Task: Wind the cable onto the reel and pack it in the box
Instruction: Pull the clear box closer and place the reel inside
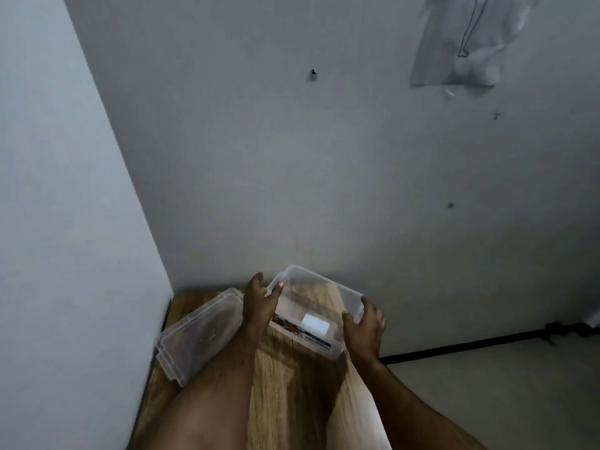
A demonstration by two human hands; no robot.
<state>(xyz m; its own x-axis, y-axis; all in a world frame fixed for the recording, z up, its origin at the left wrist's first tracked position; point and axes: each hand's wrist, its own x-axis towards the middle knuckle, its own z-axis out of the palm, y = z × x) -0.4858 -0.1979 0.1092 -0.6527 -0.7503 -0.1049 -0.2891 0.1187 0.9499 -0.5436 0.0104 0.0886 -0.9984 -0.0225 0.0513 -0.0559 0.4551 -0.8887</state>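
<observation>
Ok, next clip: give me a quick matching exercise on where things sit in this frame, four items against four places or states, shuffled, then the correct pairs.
Column one:
1. clear box
2. clear lid
3. black cable
4. plastic bag

Column two:
A. hanging high on the wall, upper right
B. held at its two ends by the left hand and the right hand
C. lying on the wooden table near the left wall
D. running along the foot of the wall on the right

Pairs: 1-B, 2-C, 3-D, 4-A
</observation>
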